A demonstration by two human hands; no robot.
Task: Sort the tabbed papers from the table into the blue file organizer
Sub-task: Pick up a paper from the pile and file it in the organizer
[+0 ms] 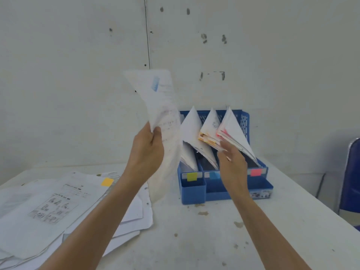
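Note:
My left hand point(147, 152) grips a white printed sheet point(165, 121) upright; a blue tab shows near its top. The blue file organizer point(224, 190) stands on the table behind it, with three slots labelled by a yellow tab point(192, 176), a blue tab point(214, 175) and a pink tab point(255, 172). Papers lean in each slot. My right hand point(231, 158) reaches into the organizer, its fingers touching the papers point(210, 141) between the middle and right slots. A loose pile of papers point(58, 207) lies on the table at the left, one with an orange tab point(107, 181).
The white table point(224, 240) is stained and runs to a right edge. A blue chair point(350, 182) stands beyond that edge. A white wall rises just behind the organizer.

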